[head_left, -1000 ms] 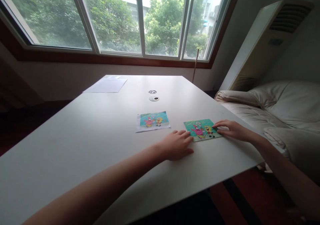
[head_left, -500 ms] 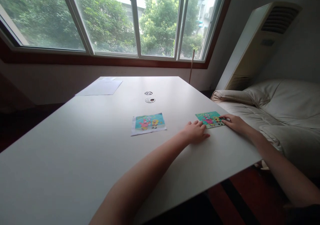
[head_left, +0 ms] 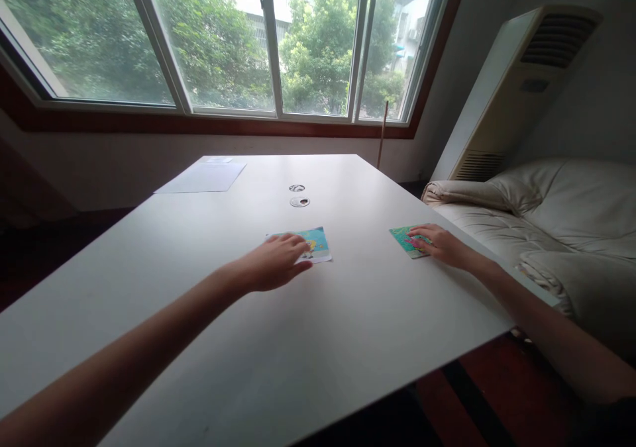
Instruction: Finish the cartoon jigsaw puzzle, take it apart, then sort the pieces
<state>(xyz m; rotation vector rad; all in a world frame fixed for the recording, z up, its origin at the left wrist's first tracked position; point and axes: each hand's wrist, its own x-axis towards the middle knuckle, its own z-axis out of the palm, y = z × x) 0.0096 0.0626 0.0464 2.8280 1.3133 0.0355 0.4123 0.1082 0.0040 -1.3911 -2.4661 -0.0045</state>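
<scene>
Behind the near edge of the white table, the left hand hovers or rests, palm down, fingers loosely spread and gripping nothing, over a SpongeBob print; the right hand, fingers slightly bent, covers part of a green card near the right edge, its grip unclear. Bare tabletop separates print and card. Beyond sit two discs, then a sheet at the left edge.

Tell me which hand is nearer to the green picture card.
Right. The right hand is over the right-hand part of the green picture card; the left hand is away to its left, over the paper picture.
</scene>
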